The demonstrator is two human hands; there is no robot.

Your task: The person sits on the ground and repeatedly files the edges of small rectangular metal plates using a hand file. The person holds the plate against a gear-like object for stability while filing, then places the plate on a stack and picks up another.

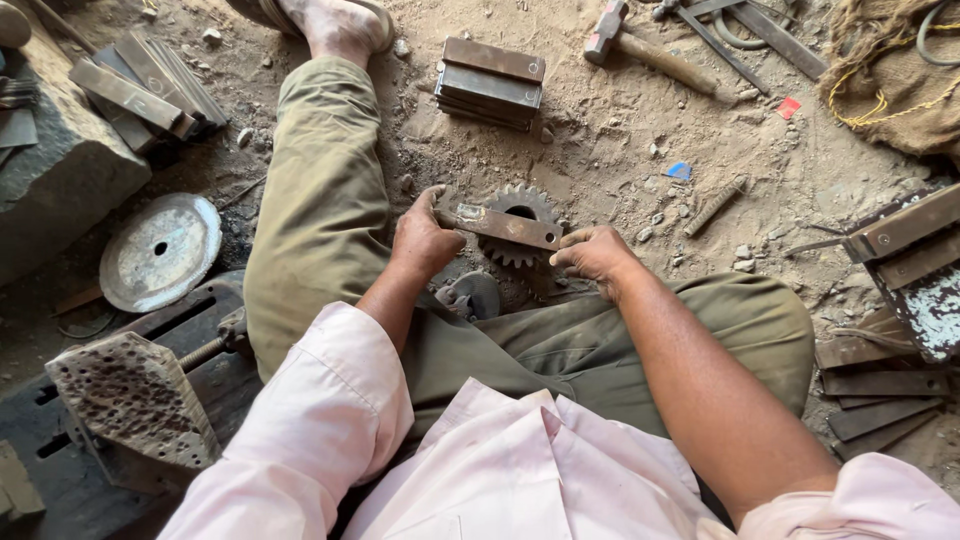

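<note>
We see a flat, rusty metal bar [497, 225] lying across a dark toothed gear [520, 222] on the sandy ground [620, 150], just ahead of the seated person's legs. The left hand [422, 240] pinches the bar's left end in a closed grip; the right hand [592, 255] pinches its right end. Bare sand lies open beyond the gear. A stack of plates [490, 82], a hammer [645, 50] and a round disc [160, 250] sit well apart.
</note>
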